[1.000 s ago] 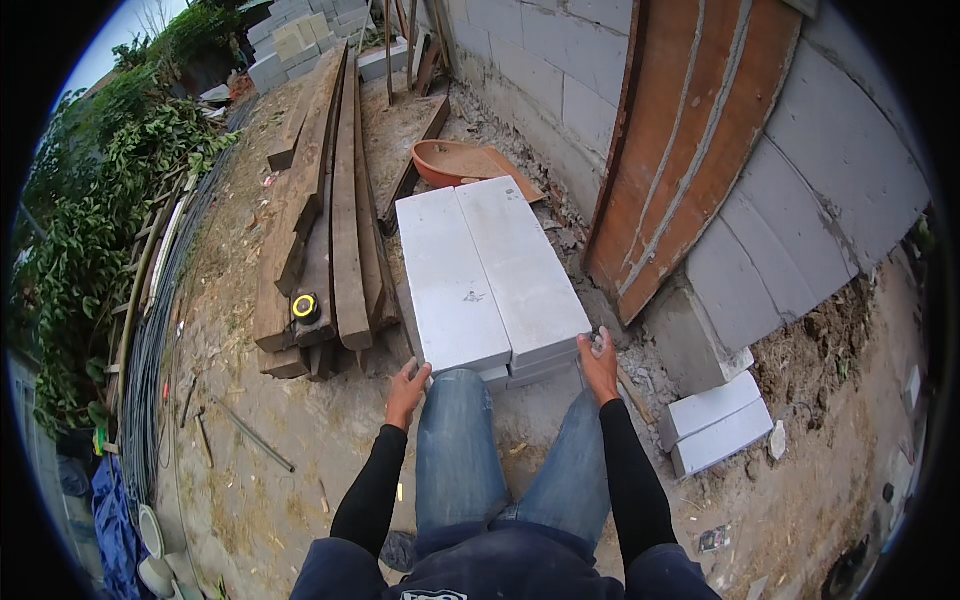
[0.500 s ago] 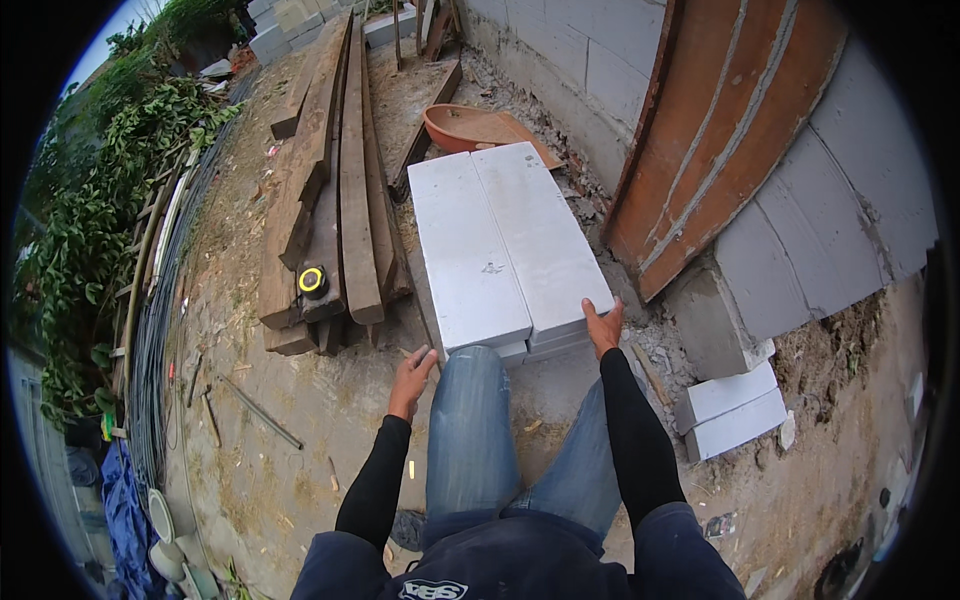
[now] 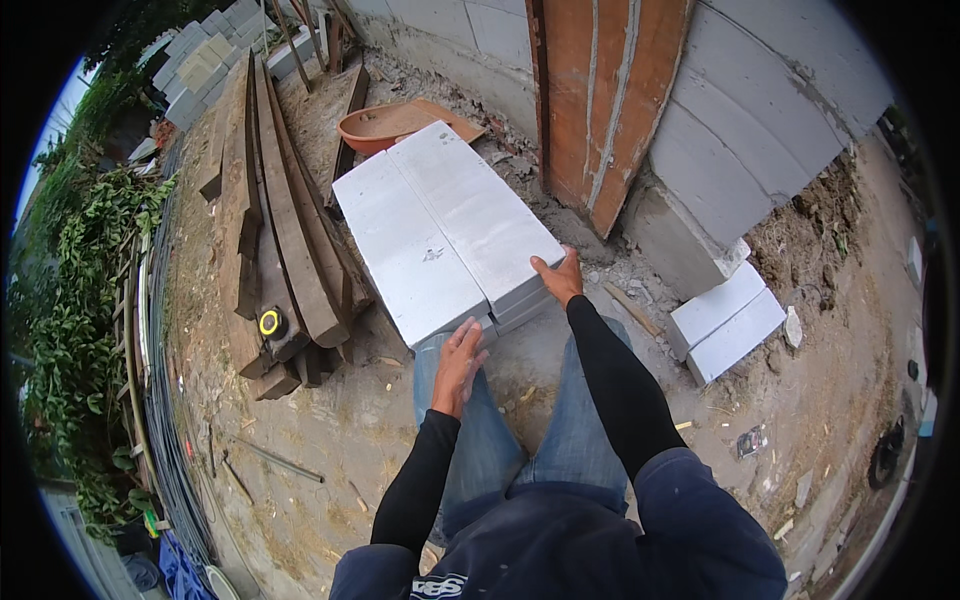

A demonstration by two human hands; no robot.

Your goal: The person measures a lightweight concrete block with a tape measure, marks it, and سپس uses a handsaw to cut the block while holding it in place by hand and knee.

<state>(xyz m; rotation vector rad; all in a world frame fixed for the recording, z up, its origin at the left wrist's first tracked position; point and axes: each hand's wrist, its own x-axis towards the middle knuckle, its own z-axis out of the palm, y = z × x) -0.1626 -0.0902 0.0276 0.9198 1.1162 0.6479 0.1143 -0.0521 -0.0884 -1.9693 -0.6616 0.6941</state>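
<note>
Two long white concrete blocks lie side by side on a low stack in front of my knees: a left block (image 3: 410,250) and a right block (image 3: 480,210). My right hand (image 3: 562,277) grips the near right corner of the right block, thumb on top and fingers along its end. At the near edge of the left block is my left hand (image 3: 458,368), its fingers stretched out and apart. Whether those fingertips touch the block I cannot tell. More blocks show beneath the top pair.
Long timbers (image 3: 285,210) lie stacked to the left, bearing a black and yellow tape measure (image 3: 270,323). Behind the blocks sits an orange basin (image 3: 372,125). A brown wooden panel (image 3: 590,110) leans on the block wall (image 3: 740,120). Smaller white blocks (image 3: 727,322) rest at right.
My left hand has moved right, from beside my knee to the near edge of the left block. My right hand stays at the right block's corner. The view has turned rightward.
</note>
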